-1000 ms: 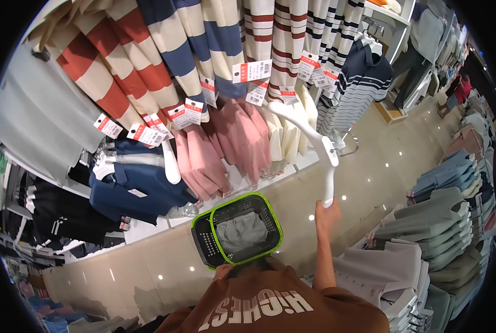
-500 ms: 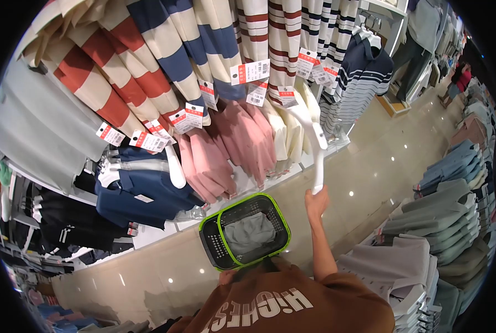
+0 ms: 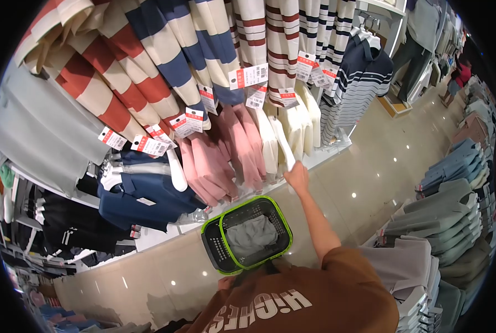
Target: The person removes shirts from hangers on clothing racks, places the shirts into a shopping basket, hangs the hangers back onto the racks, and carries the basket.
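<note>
My right hand [image 3: 298,176] is closed round the lower end of a white hanger [image 3: 281,140], which sits among cream garments [image 3: 295,130] on the low rail. Pink garments [image 3: 242,145] hang just left of it. A black basket with a green rim [image 3: 288,219] is in front of my body, with a crumpled grey cloth [image 3: 252,234] inside it. Only a small part of my left hand [image 3: 226,282] shows, beside the near edge of the basket. Its fingers are hidden, so its hold on the basket cannot be made out.
Striped garments [image 3: 134,72] with price tags hang above the pink row. Navy polo shirts [image 3: 142,200] are at the left. Racks of grey garments [image 3: 425,222] line the right side of the tiled floor [image 3: 364,166]. Another person [image 3: 459,77] is far off at the right.
My right hand has moved left and up. The white hanger, earlier held out to the right of the cream garments, is now in among them. The basket has barely shifted.
</note>
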`<state>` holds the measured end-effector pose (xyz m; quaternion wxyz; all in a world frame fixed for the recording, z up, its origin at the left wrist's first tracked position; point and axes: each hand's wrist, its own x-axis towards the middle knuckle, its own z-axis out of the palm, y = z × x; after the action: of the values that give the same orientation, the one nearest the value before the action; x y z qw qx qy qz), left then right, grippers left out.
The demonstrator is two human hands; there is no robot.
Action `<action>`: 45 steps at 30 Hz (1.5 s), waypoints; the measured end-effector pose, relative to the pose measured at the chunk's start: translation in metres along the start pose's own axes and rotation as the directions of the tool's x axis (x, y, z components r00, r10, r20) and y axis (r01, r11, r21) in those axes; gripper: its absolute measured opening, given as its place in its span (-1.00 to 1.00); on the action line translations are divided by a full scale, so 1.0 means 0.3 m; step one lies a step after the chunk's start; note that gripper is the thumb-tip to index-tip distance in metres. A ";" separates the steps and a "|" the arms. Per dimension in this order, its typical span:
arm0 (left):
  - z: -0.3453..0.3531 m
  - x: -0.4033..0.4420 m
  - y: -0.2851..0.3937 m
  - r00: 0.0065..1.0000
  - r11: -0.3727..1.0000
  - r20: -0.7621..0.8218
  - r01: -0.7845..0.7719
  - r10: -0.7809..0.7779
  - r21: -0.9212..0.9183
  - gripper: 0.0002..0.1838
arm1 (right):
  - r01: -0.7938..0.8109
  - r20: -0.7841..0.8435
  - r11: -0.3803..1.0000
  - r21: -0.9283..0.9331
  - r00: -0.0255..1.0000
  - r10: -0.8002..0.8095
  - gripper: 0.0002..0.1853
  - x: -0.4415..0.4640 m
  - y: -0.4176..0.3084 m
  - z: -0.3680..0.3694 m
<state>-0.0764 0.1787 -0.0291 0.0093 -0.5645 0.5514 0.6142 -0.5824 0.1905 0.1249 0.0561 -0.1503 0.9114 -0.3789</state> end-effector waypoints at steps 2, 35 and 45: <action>-0.009 0.013 -0.070 1.000 1.000 -0.018 0.003 -0.004 -0.030 -0.73 | 0.004 0.001 0.999 -0.039 1.000 -0.004 -0.72 0.069 -0.090 -0.036; 0.066 -0.004 -0.196 0.963 0.805 -0.162 0.080 -0.215 -0.588 -0.81 | -0.099 0.014 0.989 0.112 0.995 0.098 -0.51 -0.385 0.502 0.124; -0.057 0.011 -0.273 0.968 0.854 -0.158 0.086 -0.193 -0.513 -0.83 | -0.745 0.484 0.624 0.234 0.646 0.590 -0.75 -0.648 0.768 0.126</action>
<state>-0.0140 0.1968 -0.0818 -0.1494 -0.6460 0.3281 0.6728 -0.4432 0.3806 -0.0671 0.3918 0.1545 0.7706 -0.4783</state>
